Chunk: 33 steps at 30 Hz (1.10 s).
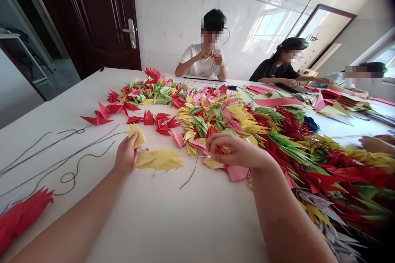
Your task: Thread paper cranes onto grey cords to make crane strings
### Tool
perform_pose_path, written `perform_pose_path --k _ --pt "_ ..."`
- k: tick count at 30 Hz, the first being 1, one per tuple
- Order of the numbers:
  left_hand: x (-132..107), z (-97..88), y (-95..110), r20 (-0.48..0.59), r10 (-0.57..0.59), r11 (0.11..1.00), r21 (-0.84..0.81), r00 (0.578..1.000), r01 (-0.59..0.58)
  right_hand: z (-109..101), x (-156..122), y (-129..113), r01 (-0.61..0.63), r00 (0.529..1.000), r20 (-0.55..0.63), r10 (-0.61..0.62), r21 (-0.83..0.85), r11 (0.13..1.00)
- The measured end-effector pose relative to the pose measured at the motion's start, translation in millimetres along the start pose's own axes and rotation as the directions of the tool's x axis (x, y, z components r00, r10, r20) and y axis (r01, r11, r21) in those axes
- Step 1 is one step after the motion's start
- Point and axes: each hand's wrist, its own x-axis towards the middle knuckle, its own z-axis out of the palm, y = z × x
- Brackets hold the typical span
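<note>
Folded paper cranes [210, 119] in red, yellow, pink and green lay heaped across the middle of a long white table [46, 160]. At centre left of the frame, the person's left hand [126, 156] held a yellow paper crane [135, 135] between thumb and fingers, its tip pointing up. Just right of that hand, a flattened yellow paper crane [159, 160] lay on the table. The right hand [234, 150] hovered at the centre of the frame over the pile's near edge, its fingers narrowly pinched around a thin pale strand [200, 156] that ran left from the fingertips [209, 148]. Pink and yellow cranes lay just beneath that hand, and a thin dark cord [191, 174] curved down from them onto the table. More dark cords [68, 156] trailed across the table's left side, while a strung bunch of red cranes [21, 218] lay at the lower left. Long dense strings of red, green and yellow cranes [324, 168] filled the lower right. Three co-workers [202, 59] sat along the far side, and a co-worker's hand [375, 144] reached in at the right edge.
</note>
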Motion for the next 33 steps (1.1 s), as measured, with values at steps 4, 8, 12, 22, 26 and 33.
perform_pose_path --k 4,8,12,22,26,33 --pt "7.8 -0.5 -6.6 -0.089 0.149 0.985 -0.069 0.985 -0.155 15.4 10.9 5.3 -0.091 0.995 -0.020 0.101 0.298 0.950" --pt "10.9 -0.6 -12.9 -0.041 0.306 0.952 -0.010 0.951 -0.307 36.5 23.8 10.5 -0.164 0.983 0.025 0.184 0.577 0.800" --pt "7.7 -4.0 -15.7 0.085 0.477 0.844 0.235 0.875 -0.483 48.5 33.6 15.3 -0.203 0.963 0.028 0.268 0.726 0.657" --pt "-37.4 7.7 -23.8 0.793 0.306 0.294 0.449 0.527 -0.844 79.8 48.8 9.5 -0.176 0.917 -0.121 0.381 0.733 0.657" --pt "-40.1 14.1 -21.6 0.785 0.205 0.399 0.478 0.585 -0.782 86.0 49.2 3.5 -0.156 0.918 -0.139 0.371 0.735 0.660" --pt "-36.6 13.0 -19.0 0.766 0.178 0.549 0.443 0.618 -0.708 89.6 51.7 1.5 -0.137 0.915 -0.155 0.373 0.748 0.649"
